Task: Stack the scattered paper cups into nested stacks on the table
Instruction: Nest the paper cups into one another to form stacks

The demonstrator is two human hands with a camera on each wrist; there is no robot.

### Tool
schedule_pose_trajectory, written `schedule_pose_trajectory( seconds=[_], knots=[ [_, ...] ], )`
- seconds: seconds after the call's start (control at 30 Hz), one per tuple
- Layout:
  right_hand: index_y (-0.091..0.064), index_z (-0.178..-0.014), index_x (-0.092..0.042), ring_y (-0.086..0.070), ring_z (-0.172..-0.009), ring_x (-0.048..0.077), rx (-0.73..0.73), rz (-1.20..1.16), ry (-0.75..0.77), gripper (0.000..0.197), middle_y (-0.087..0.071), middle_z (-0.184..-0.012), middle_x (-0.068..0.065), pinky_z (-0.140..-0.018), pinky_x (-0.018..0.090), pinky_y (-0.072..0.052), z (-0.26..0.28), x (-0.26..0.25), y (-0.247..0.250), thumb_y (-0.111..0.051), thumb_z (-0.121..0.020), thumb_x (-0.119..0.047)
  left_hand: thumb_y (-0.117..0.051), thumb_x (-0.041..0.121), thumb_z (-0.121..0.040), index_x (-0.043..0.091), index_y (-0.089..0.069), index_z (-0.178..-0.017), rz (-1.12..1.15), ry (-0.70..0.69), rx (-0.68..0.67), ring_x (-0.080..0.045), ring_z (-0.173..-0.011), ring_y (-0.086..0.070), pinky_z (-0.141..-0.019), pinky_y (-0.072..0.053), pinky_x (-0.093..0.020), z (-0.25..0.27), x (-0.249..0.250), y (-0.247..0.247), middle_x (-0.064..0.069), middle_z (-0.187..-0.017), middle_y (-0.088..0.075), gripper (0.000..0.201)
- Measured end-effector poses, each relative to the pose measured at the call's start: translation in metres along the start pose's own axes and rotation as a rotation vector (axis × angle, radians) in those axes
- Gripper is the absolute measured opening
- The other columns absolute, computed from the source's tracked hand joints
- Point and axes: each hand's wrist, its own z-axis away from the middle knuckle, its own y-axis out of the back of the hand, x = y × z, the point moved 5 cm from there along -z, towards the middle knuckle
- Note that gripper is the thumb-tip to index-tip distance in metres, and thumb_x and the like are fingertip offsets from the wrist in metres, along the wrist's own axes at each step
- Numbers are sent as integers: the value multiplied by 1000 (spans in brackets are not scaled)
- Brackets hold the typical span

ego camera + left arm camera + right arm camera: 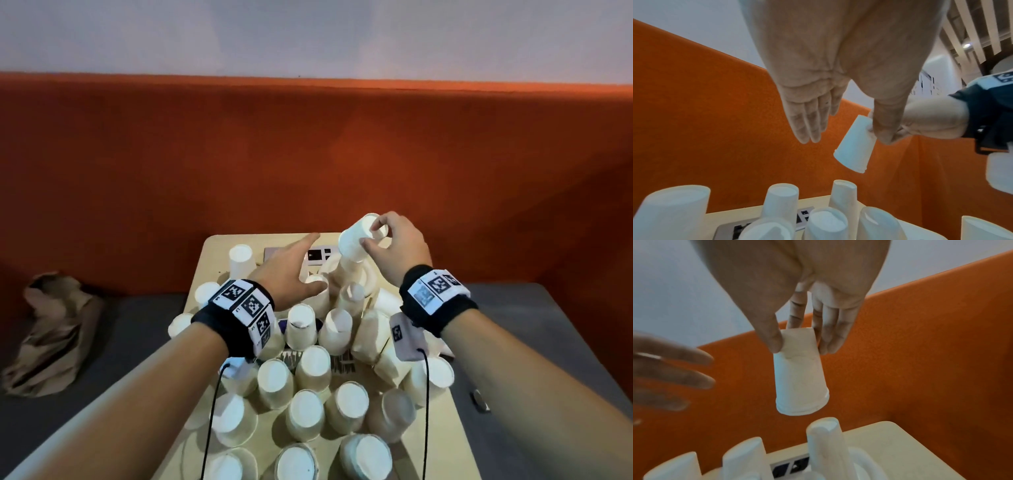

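Above the far stack: right hand (pixel 399 248) holds one inverted paper cup (pixel 800 378), mouth down, tilted, clear of the stack (pixel 825 439) beneath it.
Cup location: in the air near the table's far edge; many more inverted cups (pixel 308 370) stand crowded on the table (pixel 442 442).
Handling estimate: light, thin-walled, easily crushed; the rolled rim is likely the stiffest part.
Hold point: near the closed base, where the wall resists squeezing best.
Right grip: thumb on one side of the base end, fingers (pixel 830 331) on the other; a light pinch, no visible denting.
Left hand (pixel 289 270): released, fingers straight and together, holding nothing, hovering above the cups beside the stack.
Alignment risk: a tilted mouth may catch the stack top.
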Motion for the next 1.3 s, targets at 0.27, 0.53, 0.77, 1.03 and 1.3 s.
schedule_pose_trajectory(
  seconds=[0.27, 0.53, 0.77, 1.03, 1.3],
  knots=[
    [-54, -107, -24, -57, -98, 21, -119, 162, 3, 23, -56, -120, -2, -72, 30, -39, -20, 20, -34, -65, -90, -36, -68, 45, -84, 32, -22, -152, -23, 53, -13, -17, -136, -41, -110, -40, -41, 1, -14, -8, 3, -151, -41, 84],
    [-54, -107, -22, -59, -102, 26, -202, 201, -13, 21, -58, -121, -1, -75, 32, -43, -27, 31, -60, -65, -91, -32, -65, 40, -88, 30, -18, -154, -116, 41, -94, -18, -135, -42, -106, -39, -34, -11, -1, -27, 3, -154, -37, 82],
    [-53, -111, -20, -60, -103, 29, -270, 226, -7, 23, -56, -123, 4, -79, 34, -46, -27, 41, -78, -62, -92, -28, -57, 31, -92, 26, -18, -155, -268, -43, -258, -23, -138, -40, -106, -41, -39, -31, 22, -59, 2, -159, -29, 74],
    [-54, -133, -22, -56, -121, 25, -382, 210, -38, 41, -43, -146, 1, -99, 34, -46, -20, 60, -79, -56, -92, -21, -55, 29, -91, 27, -27, -152, -331, -87, -287, -25, -129, -49, -101, -46, -44, -46, 34, -73, 1, -146, -47, 68],
    [-66, -106, -29, -63, -106, 16, -22, -59, -153, 17, -66, -117, -4, -94, 32, -49, -16, 95, 31, -63, -90, -23, -52, 30, -93, 21, -41, -144, -431, -204, -189, -28, -125, -52, -101, -44, -39, -52, 72, -74, -2, -143, -51, 53]
  ],
)
